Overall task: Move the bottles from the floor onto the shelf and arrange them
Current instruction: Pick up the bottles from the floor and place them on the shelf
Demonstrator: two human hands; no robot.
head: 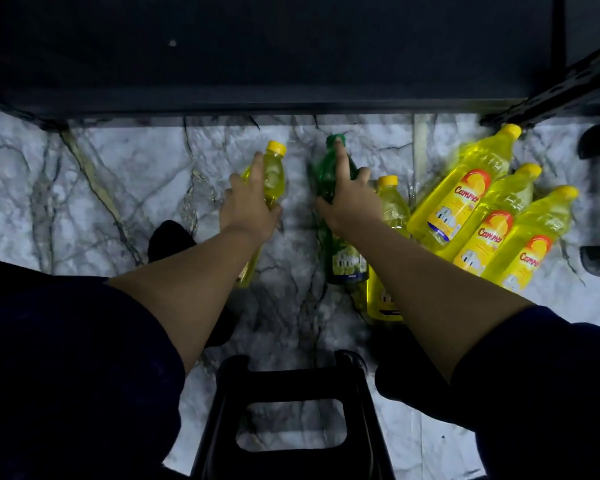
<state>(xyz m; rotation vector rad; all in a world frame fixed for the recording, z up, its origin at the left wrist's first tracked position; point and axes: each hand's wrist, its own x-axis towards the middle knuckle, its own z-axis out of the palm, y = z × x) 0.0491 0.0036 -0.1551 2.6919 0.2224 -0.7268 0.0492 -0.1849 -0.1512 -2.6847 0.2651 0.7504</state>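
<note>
Seen from above, looking down past two bare forearms.

Grey-veined white marble floor (125,188) across the middle of the view. Dark metal shelf (257,64) filling the whole upper band, from ten o'clock to two o'clock, its front edge running straight across, nothing visible on its dark surface. Black plastic stool with a rectangular cut-out (291,420) at six o'clock, between dark-clothed knees.

Three large yellow transparent plastic bottles with yellow caps and orange-red labels (478,216) lying side by side at three o'clock, touching one another, caps pointing toward one o'clock, the topmost cap close to the shelf's slotted upright. One more yellow bottle with a yellow cap (390,216) just left of them, partly hidden under the right forearm.

Green transparent plastic bottle with a green cap (336,258) near centre, cap toward twelve o'clock. Right hand (347,199) wrapped around its upper body, index finger stretched straight along the neck to the cap.

Slim yellow transparent plastic bottle with a yellow cap (274,171) at eleven o'clock from centre, cap toward twelve. Left hand (246,202) clasping its upper part, fingers curled round the far side.

Whether either held bottle is touching the floor or raised cannot be told.
</note>
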